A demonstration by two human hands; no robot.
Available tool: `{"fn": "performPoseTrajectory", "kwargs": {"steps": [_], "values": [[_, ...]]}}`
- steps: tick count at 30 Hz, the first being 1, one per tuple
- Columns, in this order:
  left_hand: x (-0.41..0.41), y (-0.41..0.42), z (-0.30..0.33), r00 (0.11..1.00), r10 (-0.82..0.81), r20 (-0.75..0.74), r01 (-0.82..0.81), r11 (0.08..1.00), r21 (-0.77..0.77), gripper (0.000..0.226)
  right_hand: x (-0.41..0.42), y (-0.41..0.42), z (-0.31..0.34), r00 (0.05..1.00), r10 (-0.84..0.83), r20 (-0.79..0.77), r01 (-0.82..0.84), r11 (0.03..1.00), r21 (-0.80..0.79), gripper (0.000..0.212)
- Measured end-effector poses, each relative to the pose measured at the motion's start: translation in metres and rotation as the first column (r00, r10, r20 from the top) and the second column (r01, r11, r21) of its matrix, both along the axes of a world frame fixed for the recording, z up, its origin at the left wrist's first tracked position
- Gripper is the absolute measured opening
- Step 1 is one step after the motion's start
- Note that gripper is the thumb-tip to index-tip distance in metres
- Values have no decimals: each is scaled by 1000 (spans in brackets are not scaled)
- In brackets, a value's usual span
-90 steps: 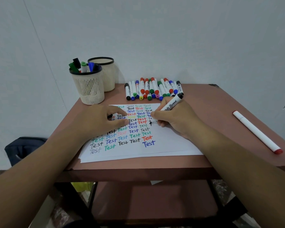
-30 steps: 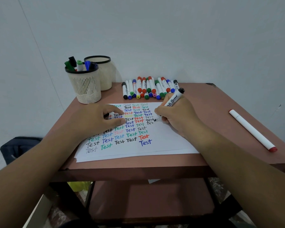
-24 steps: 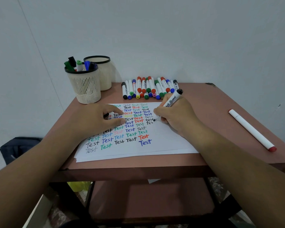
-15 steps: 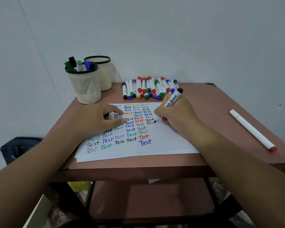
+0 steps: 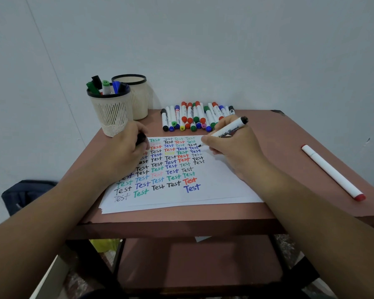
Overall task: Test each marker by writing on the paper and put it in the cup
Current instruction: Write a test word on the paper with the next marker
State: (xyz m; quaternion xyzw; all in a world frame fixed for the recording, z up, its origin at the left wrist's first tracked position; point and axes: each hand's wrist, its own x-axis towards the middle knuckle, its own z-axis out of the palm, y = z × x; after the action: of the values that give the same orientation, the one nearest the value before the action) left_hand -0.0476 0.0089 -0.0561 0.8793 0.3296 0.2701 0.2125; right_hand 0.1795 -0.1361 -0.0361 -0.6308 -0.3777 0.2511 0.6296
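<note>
The right hand (image 5: 231, 152) pinches a black whiteboard marker (image 5: 226, 132) between thumb and fingers, its tip down on the paper (image 5: 216, 186) just left of the fingertips, beside the upper rows of coloured "Test" words, its capless black end slanting up and away to the right. The left hand (image 5: 125, 152) rests on the left part of the sheet, fingers curled round a small black object, probably the marker's cap (image 5: 141, 139), which shows only partly. Just beyond the left hand stands a mesh cup (image 5: 111, 114) holding several markers, with a second, cream cup (image 5: 136, 98) touching it behind. Beyond the right hand's knuckles lies a row of capped markers (image 5: 194, 117) in mixed colours. Well to the right of the right hand, a white marker with a red end (image 5: 333, 172) lies alone on the brown table (image 5: 289, 147).
</note>
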Motion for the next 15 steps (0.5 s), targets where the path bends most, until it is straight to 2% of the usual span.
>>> {"fn": "performPoseTrajectory", "kwargs": {"steps": [3,6,8,15], "values": [[1,0,1,998,58,-25,-57,997,48,17,0,0,1,993,50,-106,-42,996,79,30],[1,-4,4,994,87,-63,-80,991,109,24,2,-5,2,954,186,-235,-145,973,181,15],[1,-8,7,997,59,-57,-51,990,132,25,3,-8,3,927,264,-268,-202,950,238,11],[1,-9,9,998,-3,-61,20,962,272,24,-9,-9,0,956,289,-58,-271,940,207,20]]}}
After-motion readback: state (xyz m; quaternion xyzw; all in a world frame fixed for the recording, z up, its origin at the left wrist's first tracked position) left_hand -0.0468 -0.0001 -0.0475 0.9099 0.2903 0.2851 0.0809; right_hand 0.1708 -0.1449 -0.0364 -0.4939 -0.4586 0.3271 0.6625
